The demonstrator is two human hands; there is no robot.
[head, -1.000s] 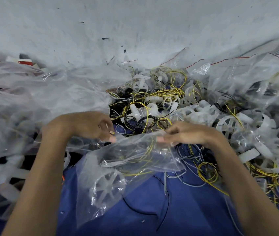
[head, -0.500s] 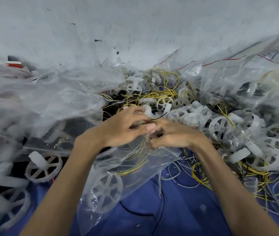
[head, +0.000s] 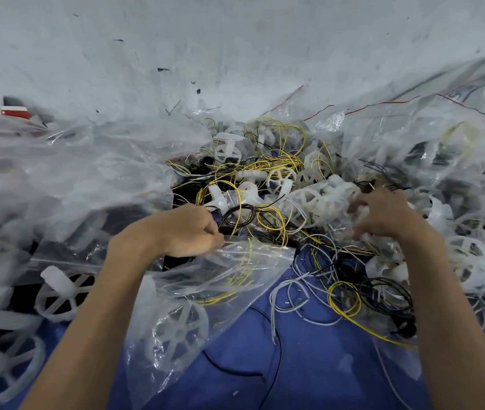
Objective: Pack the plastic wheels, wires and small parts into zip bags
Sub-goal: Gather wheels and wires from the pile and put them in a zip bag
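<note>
Your left hand (head: 185, 229) on the zip bag (head: 220, 279), your right hand (head: 383, 214) in the heap (head: 309, 196).
Your left hand pinches the zip bag's top edge; the bag lies on the blue cloth (head: 294, 365) with a wheel (head: 179, 329) inside. Your right hand rests, fingers bent, on loose wheels and wires, and blur hides any grip.

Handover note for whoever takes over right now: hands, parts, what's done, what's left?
Left hand: pinches the zip bag at its top edge.
Right hand: on the pile of wheels and wires; blurred, grasp unclear.
Done: one spoked wheel and yellow wire are in the bag.
Left: the pile, plus loose wires on the blue cloth. Whether the bag is sealed is unclear.
</note>
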